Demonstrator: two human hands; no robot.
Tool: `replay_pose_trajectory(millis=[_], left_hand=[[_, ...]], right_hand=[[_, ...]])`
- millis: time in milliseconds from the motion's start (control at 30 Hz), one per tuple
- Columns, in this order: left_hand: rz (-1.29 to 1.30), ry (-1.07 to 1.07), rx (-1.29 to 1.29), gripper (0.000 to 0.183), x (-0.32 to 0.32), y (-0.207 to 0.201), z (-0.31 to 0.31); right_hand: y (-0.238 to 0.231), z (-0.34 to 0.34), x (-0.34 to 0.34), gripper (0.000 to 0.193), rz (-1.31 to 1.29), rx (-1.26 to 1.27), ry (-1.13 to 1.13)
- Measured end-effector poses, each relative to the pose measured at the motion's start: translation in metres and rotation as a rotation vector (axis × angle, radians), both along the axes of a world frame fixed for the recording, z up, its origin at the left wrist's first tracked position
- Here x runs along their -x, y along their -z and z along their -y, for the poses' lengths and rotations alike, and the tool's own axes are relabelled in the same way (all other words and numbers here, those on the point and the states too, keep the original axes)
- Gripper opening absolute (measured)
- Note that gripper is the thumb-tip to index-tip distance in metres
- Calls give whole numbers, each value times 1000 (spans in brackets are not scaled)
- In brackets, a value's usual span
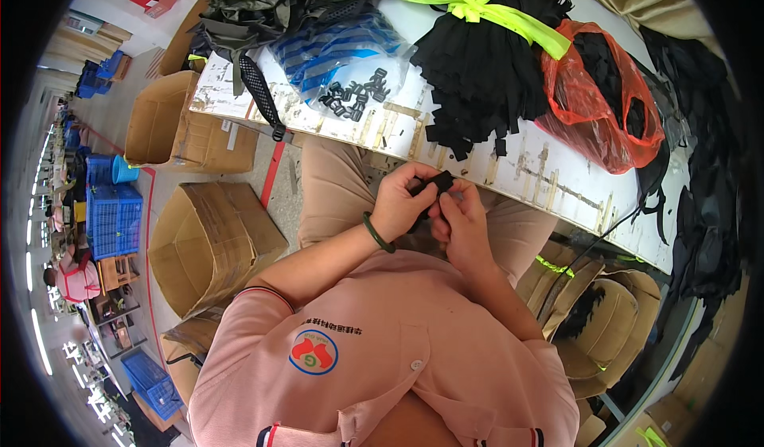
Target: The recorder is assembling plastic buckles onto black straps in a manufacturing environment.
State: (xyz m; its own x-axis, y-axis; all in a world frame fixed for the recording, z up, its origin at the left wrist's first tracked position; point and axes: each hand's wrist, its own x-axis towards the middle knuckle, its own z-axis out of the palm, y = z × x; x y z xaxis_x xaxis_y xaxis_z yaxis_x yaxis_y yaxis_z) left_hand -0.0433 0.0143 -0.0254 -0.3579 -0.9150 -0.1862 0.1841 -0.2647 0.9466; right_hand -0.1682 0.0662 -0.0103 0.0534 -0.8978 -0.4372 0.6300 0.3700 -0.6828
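We see the black webbing piece between the two hands, just short of the near edge of the bench. The fingers of the left hand are closed on it, with a folded end standing out past the fingertips. The fingers of the right hand are drawn in narrow, just beside the left ones; we cannot tell whether they pinch the piece or only brace it, since they hide the contact themselves.

We judge the piece light, and soft enough to bend, yet a little springy across its folds, so it probably tends to open out under a slack pinch. It looks woven and matte, so we expect little slipping and hardly any risk of breakage. The surest hold, we think, is flat across the width, close to the fold, with the other hand's fingers steadying the loose part; a grip by one corner would likely let it twist.

Beyond the fingers, on the bench, we have a bundle of black straps, with black buckles ahead to their left and a red plastic bag ahead to their right
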Motion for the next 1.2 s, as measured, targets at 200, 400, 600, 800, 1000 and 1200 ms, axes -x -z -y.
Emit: replay_pose_trajectory(millis=[200, 400, 600, 800, 1000, 1200], left_hand=[[132, -59, 216, 12, 2, 11, 0], [-68, 16, 138, 13, 0, 4, 6], [202, 749, 98, 13, -27, -19, 26], [631, 784, 396, 20, -17, 9, 6], [232, 333, -239, 16, -19, 2, 8], [-142, 396, -310, 16, -24, -1, 18]], right_hand=[[-2, 6, 1, 15, 94, -7, 96], [1, 10, 14, 15, 250, -81, 100], [-8, 10, 54, 19, -384, 41, -587], [-12, 11, 41, 28, -1458, 502, -769], [9, 10, 42, 20, -757, 268, -256], [5, 15, 47, 14, -618, 286, -412]])
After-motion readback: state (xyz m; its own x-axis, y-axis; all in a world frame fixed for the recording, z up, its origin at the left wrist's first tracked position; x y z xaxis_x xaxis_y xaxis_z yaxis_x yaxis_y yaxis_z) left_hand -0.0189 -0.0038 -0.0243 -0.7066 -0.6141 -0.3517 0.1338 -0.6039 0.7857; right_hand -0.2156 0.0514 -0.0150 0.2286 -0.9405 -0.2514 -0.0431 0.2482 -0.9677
